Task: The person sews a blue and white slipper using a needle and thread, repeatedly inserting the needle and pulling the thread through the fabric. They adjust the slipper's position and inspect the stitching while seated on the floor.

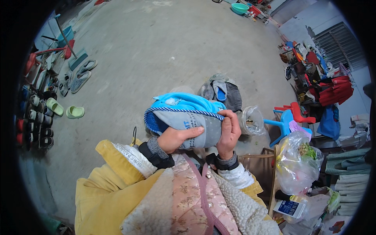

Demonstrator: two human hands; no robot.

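Observation:
Both my hands hold a grey cloth slipper (174,118) with a dark blue lining and a blue-and-white striped trim along its edge. My left hand (174,140) grips it at the lower left, thumb laid across the grey upper and fingers hidden behind. At its right end, my right hand (228,133) pinches the slipper by the striped trim. Right behind it lies bright blue fabric (188,101). Past that, a dark grey bag (232,96) has another grey slipper with blue lining on it. A clear plastic bag-lined bin (252,119) stands right of my right hand.
A blue stool (282,124) and a red chair (299,112) stand at right, beside a full clear plastic bag (297,160). Cluttered shelves (309,72) line the right wall. Left are shoe racks (35,117), green slippers (75,112) and a dustpan (78,58).

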